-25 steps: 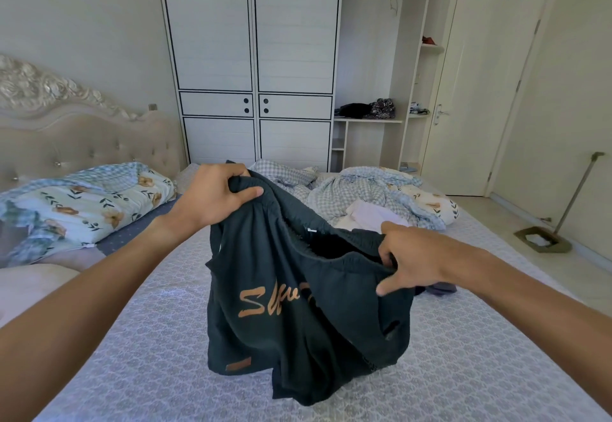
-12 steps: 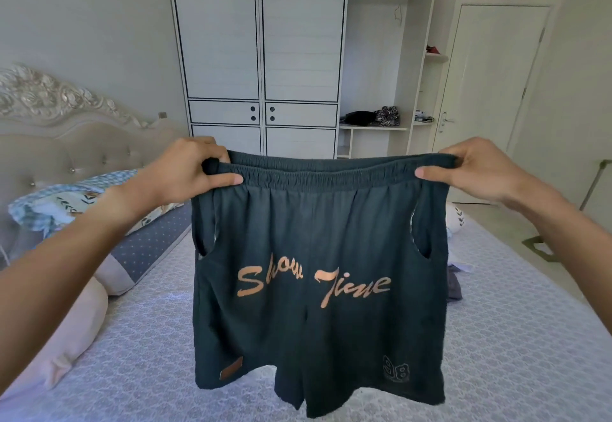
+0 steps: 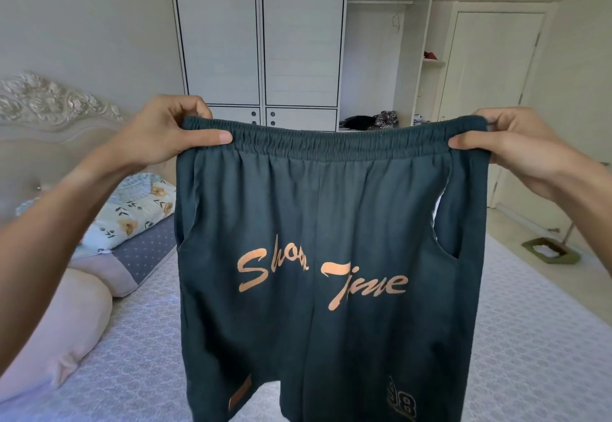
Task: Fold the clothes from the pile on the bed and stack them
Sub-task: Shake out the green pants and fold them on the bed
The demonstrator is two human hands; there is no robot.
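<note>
A pair of dark green cotton shorts (image 3: 328,256) with a gathered elastic waistband and orange script lettering hangs flat and full-width in the air, front side to the camera, above the bed with the pale lilac quilted cover (image 3: 530,339). The cloth looks soft and matte, the waistband ruched, an orange patch and a pale number showing near the hems. Pocket slits gape on both side edges.

The left hand (image 3: 165,133) pinches the waistband's left corner, thumb laid flat across the front and fingers curled behind. The right hand (image 3: 516,147) pinches the opposite corner the same way, thumb in front. Both forearms reach forward, wrists level, the band pulled taut between them.

The leg hems run out of view at the bottom edge. Open quilt lies on either side of the shorts. On the left, a smooth pink pillow (image 3: 56,332) and a floral pillow (image 3: 132,213) sit against the carved, padded headboard (image 3: 49,114). Beyond stands a white panelled wardrobe (image 3: 261,44).
</note>
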